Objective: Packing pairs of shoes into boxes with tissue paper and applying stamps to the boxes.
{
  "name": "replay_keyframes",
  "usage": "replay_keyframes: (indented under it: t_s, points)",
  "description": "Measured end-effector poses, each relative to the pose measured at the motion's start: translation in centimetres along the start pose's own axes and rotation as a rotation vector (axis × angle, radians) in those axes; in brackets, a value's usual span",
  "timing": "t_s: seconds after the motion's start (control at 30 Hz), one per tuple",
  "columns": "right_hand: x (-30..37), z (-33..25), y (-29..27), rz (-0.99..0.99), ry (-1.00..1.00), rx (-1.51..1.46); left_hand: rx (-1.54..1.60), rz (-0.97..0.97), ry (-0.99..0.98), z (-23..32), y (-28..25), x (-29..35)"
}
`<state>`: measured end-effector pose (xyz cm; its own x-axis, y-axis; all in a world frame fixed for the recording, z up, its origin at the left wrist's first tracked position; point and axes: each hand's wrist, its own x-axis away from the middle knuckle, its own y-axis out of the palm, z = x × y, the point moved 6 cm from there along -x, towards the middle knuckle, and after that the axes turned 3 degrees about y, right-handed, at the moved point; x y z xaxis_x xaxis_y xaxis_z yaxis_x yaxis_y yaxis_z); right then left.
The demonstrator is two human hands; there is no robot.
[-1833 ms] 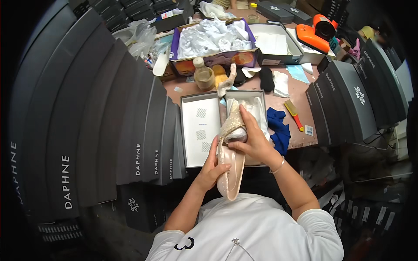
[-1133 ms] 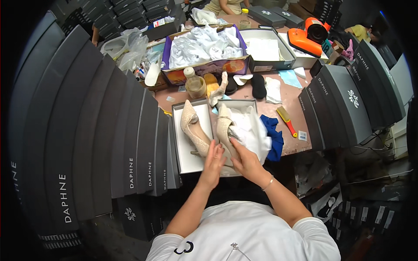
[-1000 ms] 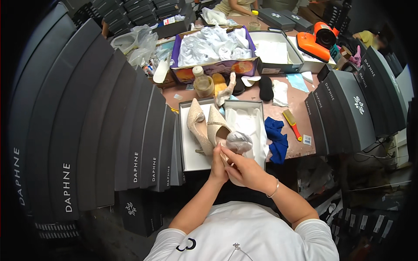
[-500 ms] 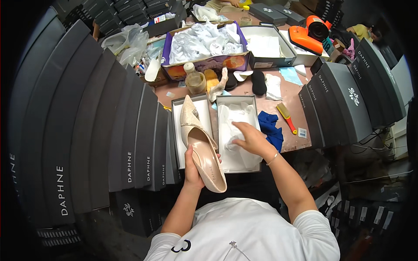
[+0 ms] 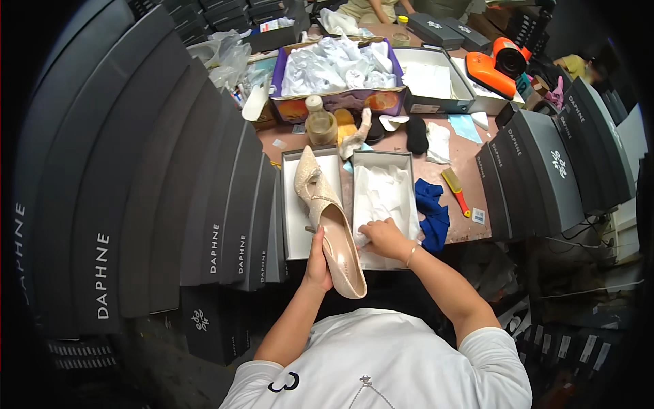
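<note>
My left hand (image 5: pixel 319 262) is closed around a beige, glittery pointed high-heel shoe (image 5: pixel 319 183). The shoe's toe points away from me and its pale insole faces up. Beneath it lies one half of a shoebox (image 5: pixel 292 238), grey outside and white inside. To its right is the other half (image 5: pixel 413 198), lined with crumpled white tissue paper (image 5: pixel 381 187). Over the near end of that lining, my right hand (image 5: pixel 387 238) has its fingers bent and drawn together on the paper near the left wall; its fingertips are partly hidden.
Tall rows of dark shoeboxes (image 5: pixel 157 170) flank me on the left, with more boxes (image 5: pixel 538 170) on the right. A blue cloth (image 5: pixel 432 215), a brush (image 5: pixel 455 191), a jar (image 5: pixel 320 128) and a paper-filled purple carton (image 5: pixel 334 68) occupy the table. A person (image 5: pixel 375 10) sits beyond.
My right hand has come nearer to me and leftward over the tissue paper, its spread fingers drawing together. The shoe stays in my left hand. The whole view has shifted slightly.
</note>
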<state>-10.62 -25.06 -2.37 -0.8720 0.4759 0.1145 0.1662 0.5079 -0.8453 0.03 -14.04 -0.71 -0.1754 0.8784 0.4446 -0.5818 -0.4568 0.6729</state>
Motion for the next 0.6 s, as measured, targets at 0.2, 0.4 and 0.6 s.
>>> replay_keyframes:
  t_s: [0.2, 0.4, 0.6]
  points:
    - [2.1, -8.1, -9.8, 0.502, -0.091, -0.350, 0.077, -0.121, 0.020, 0.9, 0.6, 1.1]
    - [2.8, -11.5, -7.8, 0.431, -0.262, -0.191, 0.052, -0.100, 0.000, 0.9, 2.4, 1.5]
    - [0.4, -7.9, -8.3, 0.618, -0.126, -0.096, -0.045, -0.138, 0.021, -1.0, 3.3, 1.1]
